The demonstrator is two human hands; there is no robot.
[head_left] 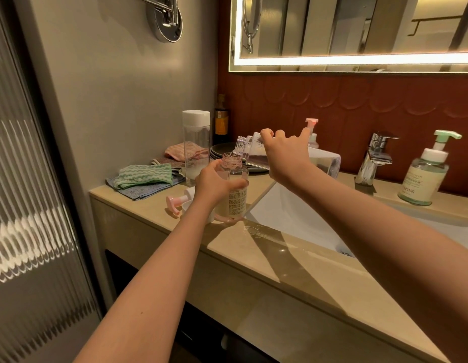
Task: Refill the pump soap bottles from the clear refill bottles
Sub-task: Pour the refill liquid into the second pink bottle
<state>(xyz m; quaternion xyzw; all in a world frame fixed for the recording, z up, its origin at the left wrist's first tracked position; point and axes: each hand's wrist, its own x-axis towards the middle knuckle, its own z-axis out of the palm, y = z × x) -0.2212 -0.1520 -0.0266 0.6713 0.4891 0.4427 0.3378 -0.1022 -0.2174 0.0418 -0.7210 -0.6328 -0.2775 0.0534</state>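
Currently pouring. Left hand (pixel 214 184) wraps its fingers round the open bottle (pixel 237 199), upright on the counter (pixel 306 279) at the sink's (pixel 293 218) 9 o'clock. Right hand (pixel 285 158) fingers grip the refill (pixel 251 153), tipped near level, mouth above the neck. Advice: tilt slowly, mouths aligned, base braced.

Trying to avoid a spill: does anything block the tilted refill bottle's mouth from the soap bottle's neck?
Nothing visible. The pump lies on the counter, the soap bottle is uncapped, and the refill bottle tips just above its neck.
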